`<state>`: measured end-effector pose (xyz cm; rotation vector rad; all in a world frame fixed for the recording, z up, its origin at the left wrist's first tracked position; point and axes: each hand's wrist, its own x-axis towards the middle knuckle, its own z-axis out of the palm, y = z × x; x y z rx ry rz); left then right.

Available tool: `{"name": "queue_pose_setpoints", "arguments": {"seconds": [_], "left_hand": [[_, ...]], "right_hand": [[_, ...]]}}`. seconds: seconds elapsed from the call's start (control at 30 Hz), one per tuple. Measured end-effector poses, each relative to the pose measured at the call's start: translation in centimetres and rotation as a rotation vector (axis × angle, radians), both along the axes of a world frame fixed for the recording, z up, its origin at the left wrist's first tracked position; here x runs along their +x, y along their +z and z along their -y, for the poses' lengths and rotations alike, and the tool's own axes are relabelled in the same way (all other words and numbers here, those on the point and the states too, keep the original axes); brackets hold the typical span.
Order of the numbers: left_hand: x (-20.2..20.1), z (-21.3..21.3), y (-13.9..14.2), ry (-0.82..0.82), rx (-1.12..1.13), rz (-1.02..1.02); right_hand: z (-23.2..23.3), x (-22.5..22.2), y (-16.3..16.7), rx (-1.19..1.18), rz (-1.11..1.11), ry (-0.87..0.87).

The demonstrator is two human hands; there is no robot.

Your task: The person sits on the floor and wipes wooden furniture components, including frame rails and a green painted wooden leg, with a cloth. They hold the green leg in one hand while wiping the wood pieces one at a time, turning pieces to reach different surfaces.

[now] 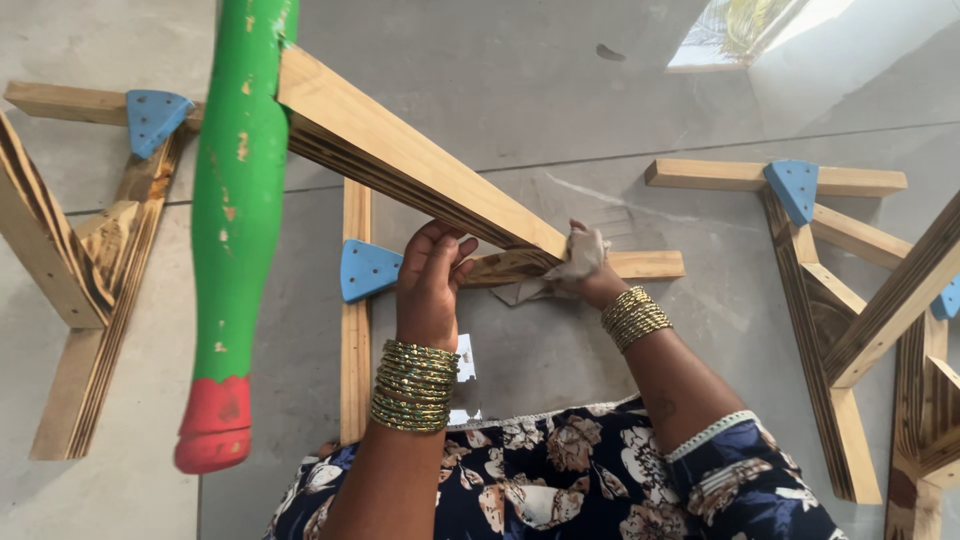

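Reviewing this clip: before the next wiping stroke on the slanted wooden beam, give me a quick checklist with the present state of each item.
1. Left hand steadying the slanted wooden beam: ok, fingers curl onto its lower edge.
2. Right hand holding the pale cloth: ok, bunched in the hand.
3. Cloth against the wood: ok, pressed at the beam's lower end.
4. Frame's base pieces with the blue corner plate flat on the floor: ok.
5. Green and red post apart from both hands: ok.
6. Beam surface already wiped: cannot tell.
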<state>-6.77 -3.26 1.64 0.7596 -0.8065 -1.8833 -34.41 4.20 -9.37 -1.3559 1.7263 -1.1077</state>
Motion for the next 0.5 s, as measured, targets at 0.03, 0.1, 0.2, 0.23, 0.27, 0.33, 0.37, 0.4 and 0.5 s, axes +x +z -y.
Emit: {"name": "queue_pose_setpoints", "arguments": {"seconds": [0.03, 0.1, 0.2, 0.23, 0.27, 0.33, 0.37, 0.4, 0.5], "left_hand": [[-0.1, -0.1, 0.0, -0.003, 0.003, 0.014], [-0.3, -0.1, 0.0, 0.010, 0.001, 0.019], [-0.4, -0.1, 0.0, 0.015, -0.002, 0.008], [-0.4, -0.2, 0.1, 0.012, 0.005, 0.007], [-0.2, -0.2, 0.1, 0.015, 0.002, 0.009], [0.0, -0.3, 0.1, 0.018, -0.002, 0.008], [0.1, -0.4, 0.0, 0.013, -0.002, 0.010], [0.1, -0.4, 0.0, 0.008, -0.001, 0.012], [0.0, -0.6, -0.1, -0.007, -0.001, 0.040]], "right_hand": [[-0.2, 0.6, 0.8, -0.051, 0.058, 0.024], [-0.4, 2.8, 2.8, -0.167, 0.175, 0.070], [0.0, 6.2, 6.1, -0.464, -0.298, 0.151], [0.3, 7.4, 6.8, -0.437, -0.307, 0.067], [0.5, 8.3, 7.3, -0.410, -0.316, -0.018], [0.6, 9.1, 7.8, -0.373, -0.350, -0.101], [0.4, 8.9, 7.9, -0.361, -0.374, -0.096], [0.2, 8.6, 7.7, -0.350, -0.398, -0.090], [-0.5, 6.9, 6.3, -0.339, -0.413, -0.064]]}}
